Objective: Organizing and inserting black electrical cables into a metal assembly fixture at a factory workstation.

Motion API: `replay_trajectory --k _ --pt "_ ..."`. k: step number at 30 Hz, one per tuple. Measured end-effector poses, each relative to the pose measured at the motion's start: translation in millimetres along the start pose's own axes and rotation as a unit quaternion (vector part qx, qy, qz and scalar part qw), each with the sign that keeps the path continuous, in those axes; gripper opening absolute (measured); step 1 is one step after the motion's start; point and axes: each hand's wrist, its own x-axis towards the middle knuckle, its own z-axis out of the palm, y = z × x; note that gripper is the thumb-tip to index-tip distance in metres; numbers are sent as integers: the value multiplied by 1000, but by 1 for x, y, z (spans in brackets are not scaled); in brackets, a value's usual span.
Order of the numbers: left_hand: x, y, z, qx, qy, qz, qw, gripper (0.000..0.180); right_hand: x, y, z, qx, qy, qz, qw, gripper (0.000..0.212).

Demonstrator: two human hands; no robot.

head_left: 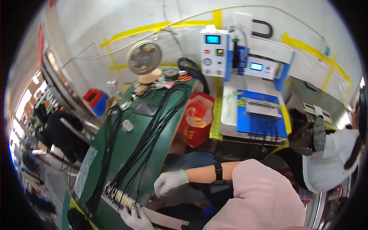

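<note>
The gloved left hand [135,220] touches the near end of a row of connectors [120,197] on the green table [86,161], where black cables [147,140] lie; whether it grips one I cannot tell. The gloved right hand [170,183] is curled beside the table edge, its contents hidden.

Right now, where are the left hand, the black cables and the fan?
Left hand [135,219]: head view, its gloved back.
Black cables [145,142]: head view, strands about midway along the broader bundle.
Fan [144,57]: head view, middle of its round grille.
</note>
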Motion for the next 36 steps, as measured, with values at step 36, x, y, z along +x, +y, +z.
replay_trajectory --k 36 --pt "16 11 0 35 193 152 969 27 -98 116 20 141 -6 211 967 76"
